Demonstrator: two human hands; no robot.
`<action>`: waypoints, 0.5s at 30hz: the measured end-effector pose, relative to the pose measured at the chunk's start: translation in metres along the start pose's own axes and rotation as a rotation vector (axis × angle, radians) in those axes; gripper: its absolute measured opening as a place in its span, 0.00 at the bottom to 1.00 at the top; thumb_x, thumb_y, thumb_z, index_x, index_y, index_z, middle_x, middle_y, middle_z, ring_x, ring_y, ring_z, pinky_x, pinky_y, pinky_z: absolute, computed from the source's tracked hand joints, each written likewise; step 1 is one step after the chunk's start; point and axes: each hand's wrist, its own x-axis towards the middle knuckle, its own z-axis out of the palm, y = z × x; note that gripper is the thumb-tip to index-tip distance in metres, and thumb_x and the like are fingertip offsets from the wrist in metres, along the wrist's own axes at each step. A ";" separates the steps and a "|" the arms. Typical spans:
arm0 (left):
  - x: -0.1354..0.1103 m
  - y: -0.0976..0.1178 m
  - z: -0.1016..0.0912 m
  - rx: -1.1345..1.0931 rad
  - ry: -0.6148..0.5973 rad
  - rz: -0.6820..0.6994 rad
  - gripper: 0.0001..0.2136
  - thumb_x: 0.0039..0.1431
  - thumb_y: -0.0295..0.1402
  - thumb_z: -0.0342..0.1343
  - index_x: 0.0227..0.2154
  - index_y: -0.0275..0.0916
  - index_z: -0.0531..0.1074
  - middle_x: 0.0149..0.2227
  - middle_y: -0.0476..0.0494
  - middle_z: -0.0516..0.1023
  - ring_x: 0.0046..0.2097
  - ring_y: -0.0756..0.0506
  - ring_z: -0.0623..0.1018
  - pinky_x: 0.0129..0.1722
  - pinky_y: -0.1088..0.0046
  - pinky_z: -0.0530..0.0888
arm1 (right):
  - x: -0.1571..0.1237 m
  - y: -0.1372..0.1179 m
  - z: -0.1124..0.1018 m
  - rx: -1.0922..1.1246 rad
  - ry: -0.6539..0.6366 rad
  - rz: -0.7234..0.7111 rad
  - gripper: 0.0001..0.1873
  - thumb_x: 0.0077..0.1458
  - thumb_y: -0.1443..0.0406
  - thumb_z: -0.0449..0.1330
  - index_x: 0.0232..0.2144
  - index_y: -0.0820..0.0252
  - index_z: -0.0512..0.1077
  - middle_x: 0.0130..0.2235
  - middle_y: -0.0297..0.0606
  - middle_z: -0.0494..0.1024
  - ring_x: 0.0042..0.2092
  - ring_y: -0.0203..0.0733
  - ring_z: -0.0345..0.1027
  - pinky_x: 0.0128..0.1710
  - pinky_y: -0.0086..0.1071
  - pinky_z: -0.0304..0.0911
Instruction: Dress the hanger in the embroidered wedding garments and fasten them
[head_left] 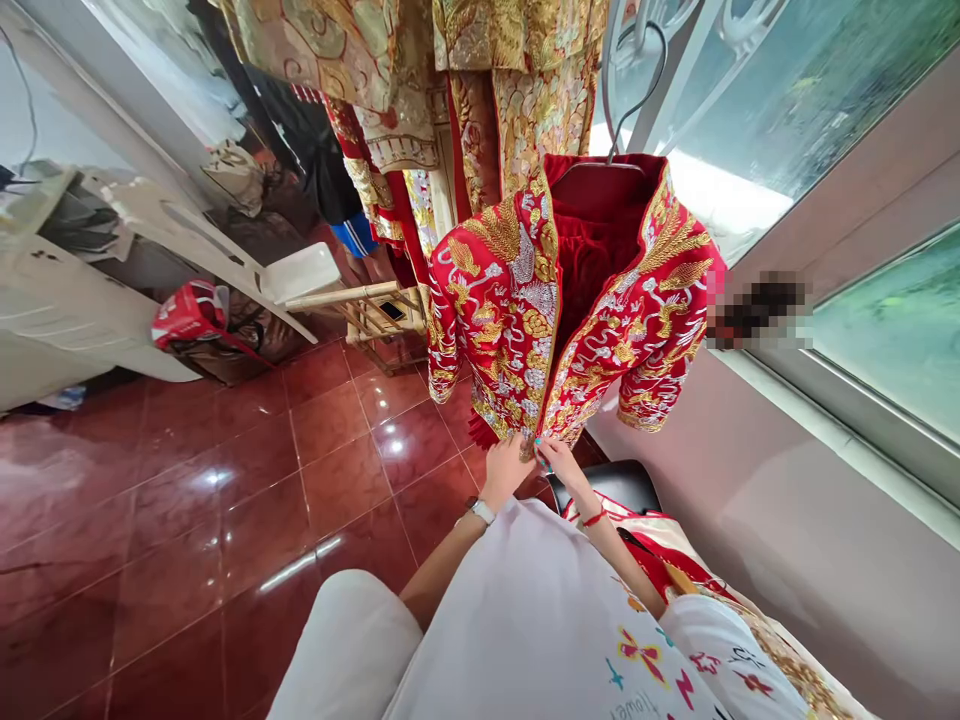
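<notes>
Red stand-collar jacket, dense gold-and-silver embroidery, hanging below metal hanger; front gaping nearest hanger, dark red inside showing, edges converging farthest from it, perhaps fastened there.

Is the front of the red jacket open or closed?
Mostly open. The red jacket gapes at the top, showing red cloth inside; its edges meet lower down, near left hand and right hand.

Likely garment workshop, hanging gold-embroidered clothes
</notes>
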 end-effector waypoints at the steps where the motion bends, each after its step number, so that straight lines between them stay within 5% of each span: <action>1: 0.004 0.009 0.003 0.065 0.007 0.057 0.11 0.47 0.25 0.68 0.30 0.43 0.71 0.34 0.40 0.78 0.50 0.33 0.77 0.53 0.64 0.63 | 0.000 -0.002 0.000 -0.001 -0.009 0.005 0.24 0.46 0.51 0.63 0.14 0.54 0.56 0.15 0.27 0.55 0.21 0.32 0.46 0.24 0.31 0.44; 8: 0.016 0.027 0.013 0.150 0.015 0.090 0.11 0.55 0.20 0.59 0.39 0.40 0.74 0.38 0.35 0.80 0.48 0.33 0.79 0.54 0.62 0.63 | -0.002 -0.027 0.001 0.046 -0.068 0.097 0.22 0.41 0.51 0.63 0.14 0.54 0.57 0.15 0.24 0.52 0.20 0.29 0.40 0.21 0.29 0.38; 12: 0.017 0.030 0.010 0.171 0.033 0.107 0.05 0.61 0.28 0.60 0.40 0.39 0.75 0.38 0.33 0.80 0.47 0.34 0.81 0.52 0.63 0.66 | 0.004 -0.061 -0.004 0.120 -0.073 0.109 0.23 0.42 0.49 0.64 0.17 0.54 0.57 0.16 0.23 0.49 0.20 0.28 0.39 0.20 0.29 0.38; 15: 0.014 0.036 0.007 0.411 -0.003 0.103 0.11 0.69 0.32 0.52 0.50 0.39 0.73 0.44 0.33 0.81 0.48 0.37 0.81 0.48 0.66 0.70 | 0.010 -0.092 -0.009 0.170 -0.044 0.060 0.21 0.45 0.50 0.63 0.19 0.54 0.58 0.18 0.23 0.50 0.20 0.29 0.39 0.20 0.29 0.40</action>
